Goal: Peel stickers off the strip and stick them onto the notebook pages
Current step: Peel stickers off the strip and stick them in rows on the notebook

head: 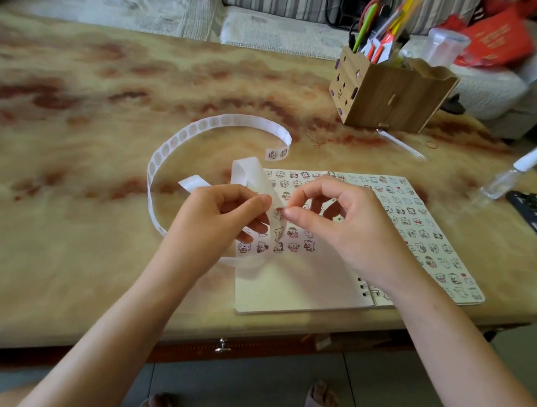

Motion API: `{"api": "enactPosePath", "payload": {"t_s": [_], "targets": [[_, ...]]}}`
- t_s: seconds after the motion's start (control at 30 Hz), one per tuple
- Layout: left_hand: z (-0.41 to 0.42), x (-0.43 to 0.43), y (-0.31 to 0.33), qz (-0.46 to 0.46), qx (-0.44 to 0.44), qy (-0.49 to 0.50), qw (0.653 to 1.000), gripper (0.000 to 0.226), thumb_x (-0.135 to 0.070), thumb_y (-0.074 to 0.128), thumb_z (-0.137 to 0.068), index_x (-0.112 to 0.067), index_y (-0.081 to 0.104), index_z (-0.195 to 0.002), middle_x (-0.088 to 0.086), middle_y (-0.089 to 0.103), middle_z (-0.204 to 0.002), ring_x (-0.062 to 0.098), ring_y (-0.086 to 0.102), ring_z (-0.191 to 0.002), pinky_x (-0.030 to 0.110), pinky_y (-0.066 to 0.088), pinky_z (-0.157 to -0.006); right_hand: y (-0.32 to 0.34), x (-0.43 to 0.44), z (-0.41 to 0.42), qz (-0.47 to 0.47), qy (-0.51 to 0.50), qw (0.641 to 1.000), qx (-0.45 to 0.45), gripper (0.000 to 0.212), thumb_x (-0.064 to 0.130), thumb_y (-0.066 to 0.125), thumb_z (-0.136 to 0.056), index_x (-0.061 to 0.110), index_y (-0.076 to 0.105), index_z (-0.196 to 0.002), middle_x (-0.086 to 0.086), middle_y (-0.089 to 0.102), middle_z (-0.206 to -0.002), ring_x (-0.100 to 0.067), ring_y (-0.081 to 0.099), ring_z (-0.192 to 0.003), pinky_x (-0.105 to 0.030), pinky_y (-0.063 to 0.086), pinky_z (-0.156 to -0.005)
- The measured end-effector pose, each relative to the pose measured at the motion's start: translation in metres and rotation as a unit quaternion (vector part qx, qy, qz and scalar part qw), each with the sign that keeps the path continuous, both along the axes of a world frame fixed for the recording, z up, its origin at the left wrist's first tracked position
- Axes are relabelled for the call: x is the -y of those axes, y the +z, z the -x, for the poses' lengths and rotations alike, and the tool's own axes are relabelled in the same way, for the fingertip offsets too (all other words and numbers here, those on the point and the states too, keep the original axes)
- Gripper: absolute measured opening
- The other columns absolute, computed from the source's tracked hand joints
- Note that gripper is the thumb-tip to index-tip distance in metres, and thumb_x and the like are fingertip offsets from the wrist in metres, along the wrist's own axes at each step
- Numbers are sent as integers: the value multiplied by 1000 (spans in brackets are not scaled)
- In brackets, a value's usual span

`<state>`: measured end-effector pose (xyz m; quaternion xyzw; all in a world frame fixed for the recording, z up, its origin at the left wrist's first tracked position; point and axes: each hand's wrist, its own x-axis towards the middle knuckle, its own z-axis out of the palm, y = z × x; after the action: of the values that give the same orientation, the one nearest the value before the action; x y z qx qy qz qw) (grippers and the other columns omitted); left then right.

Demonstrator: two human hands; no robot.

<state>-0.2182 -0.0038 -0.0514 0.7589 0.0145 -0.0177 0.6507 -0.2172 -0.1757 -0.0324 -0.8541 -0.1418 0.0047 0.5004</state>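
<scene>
my left hand (218,220) pinches the long white paper sticker strip (221,121) between thumb and curled fingers, just above the open spiral-bound notebook with cream pages (288,292). my right hand (336,227) nips a small cartoon sticker (278,215) on that held stretch with thumb and forefinger tips, its other fingers loosely curled. i judge the strip feather-light, floppy and springy, so it wants holding close beside the sticker. the sticker looks thin, tacky and easily torn, best lifted by its edge. the rest of the strip loops across the marbled surface (76,257). a scalloped wooden box (392,98) holds coloured pens (366,27) upright.
</scene>
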Motion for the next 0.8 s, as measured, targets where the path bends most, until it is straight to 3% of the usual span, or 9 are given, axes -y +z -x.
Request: {"api": "enactPosePath", "payload": {"t_s": [0.17, 0.27, 0.33, 0.43, 0.53, 0.67, 0.8], "targets": [[-1, -3, -5, -36, -11, 18, 999, 16, -21, 64, -87, -13, 72, -76, -2, 72, -64, 0, 63, -56, 12, 50, -54, 9, 19, -4, -47, -23, 995, -85, 3, 17, 72, -81, 19, 71, -79, 8, 67, -71, -2, 56, -63, -8, 41, -54], [-1, -6, -8, -66, -35, 10, 997, 14, -24, 65, -86, -18, 73, -76, -2, 73, -69, 5, 68, -63, 23, 58, -61, 11, 37, -9, 16, -66, 986, -154, 3, 17, 75, -77, 17, 72, -78, 6, 69, -64, -1, 54, -52, -5, 37, -47], [0, -7, -10, -75, -41, 2, 996, 13, -24, 66, -86, -19, 73, -76, -1, 73, -70, 7, 69, -64, 28, 59, -62, 11, 44, -10, 49, -86, 978, -183, 4, 18, 76, -77, 16, 72, -78, 7, 68, -58, -1, 52, -49, -10, 40, -52], [2, -7, -9, -100, -29, 3, 995, 13, -23, 66, -86, -19, 73, -76, -1, 73, -68, 3, 66, -59, 17, 55, -55, 8, 46, -8, 76, -98, 973, -195, 6, 21, 76, -77, 16, 73, -76, 8, 68, -57, -3, 50, -48, -22, 45, -64], [2, -8, -9, -104, -33, 1, 994, 13, -22, 65, -86, -18, 74, -78, -1, 73, -70, 3, 65, -57, 12, 49, -50, 5, 43, -6, 87, -96, 973, -193, 7, 21, 77, -78, 17, 74, -73, 8, 69, -58, -4, 50, -48, -23, 39, -64], [2, -9, -10, -100, -39, -1, 994, 13, -22, 65, -86, -17, 74, -78, -1, 74, -71, 3, 65, -55, 12, 47, -48, 3, 42, -5, 106, -91, 973, -185, 7, 23, 77, -77, 17, 75, -73, 7, 72, -63, 4, 50, -44, -21, 35, -60], [0, -10, -12, -110, -39, -2, 993, 13, -24, 66, -86, -19, 73, -76, -3, 73, -70, 8, 67, -58, 16, 54, -53, 0, 42, -4, 104, -95, 974, -178, 8, 23, 77, -78, 18, 75, -73, 9, 72, -63, -10, 54, -54, -22, 37, -57]]}}
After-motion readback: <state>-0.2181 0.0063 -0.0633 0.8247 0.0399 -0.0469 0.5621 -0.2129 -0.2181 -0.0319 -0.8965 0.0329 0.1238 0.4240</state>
